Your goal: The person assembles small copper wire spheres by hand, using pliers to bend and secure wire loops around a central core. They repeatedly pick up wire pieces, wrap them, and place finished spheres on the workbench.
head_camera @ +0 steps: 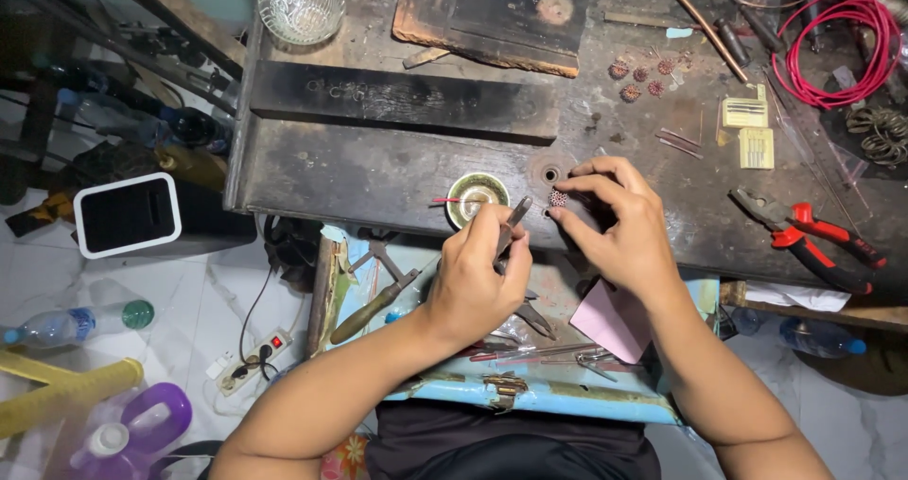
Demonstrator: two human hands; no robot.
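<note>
The left hand [478, 277] is gripping tweezers [512, 225] while the right hand [619, 225] is pinching what seems a tiny bead cluster [558, 197], which could slip into the bench hole [550, 174].

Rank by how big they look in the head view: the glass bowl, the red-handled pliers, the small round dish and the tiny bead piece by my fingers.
1. Red-handled pliers and glass bowl: too alike to rank.
2. Small round dish.
3. Bead piece, pinched by the right hand while the left hand holds tweezers.

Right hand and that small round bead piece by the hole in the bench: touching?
Touching. The head view shows the right hand pinching the small round reddish piece between its fingertips, with no gap visible. The left hand holds tweezers pointed toward it.
</note>
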